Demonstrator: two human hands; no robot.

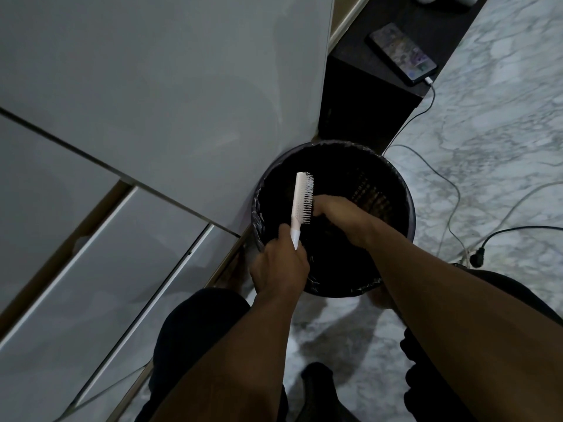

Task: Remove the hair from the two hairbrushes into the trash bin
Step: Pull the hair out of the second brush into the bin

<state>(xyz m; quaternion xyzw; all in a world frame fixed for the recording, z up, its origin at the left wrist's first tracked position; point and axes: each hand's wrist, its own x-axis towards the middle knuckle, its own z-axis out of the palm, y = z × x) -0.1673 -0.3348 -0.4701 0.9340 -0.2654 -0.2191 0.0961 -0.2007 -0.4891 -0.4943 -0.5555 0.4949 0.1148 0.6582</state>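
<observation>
Two hands meet over the open mouth of the bin. The left hand (278,266) is closed around the handle of a white hairbrush (301,202), gripping it low, so that the head stands up and a little away from the person, with its bristles turned to the right. The right hand (344,217) reaches in from the other side, knuckles up and fingers bent down, its fingertips (316,210) right against the lower bristles. Whether they pinch any hair cannot be told, as the space beneath them is too dark.

Brush and right hand both hang above the inside of the round trash bin (408,205), which stands on the floor just in front of the person's knees. A black liner (259,214) is folded over its rim, and the inside is dark.

The bin sits against a white cabinet front (152,86) on the left and touches a low dark shelf (365,102) behind it. On that shelf lies a phone (400,53) with its screen lit and a charging cable (411,120) plugged in, trailing down to the marble floor (487,147). More cords run across the floor to the right, with a black plug (476,258) near the bin.
</observation>
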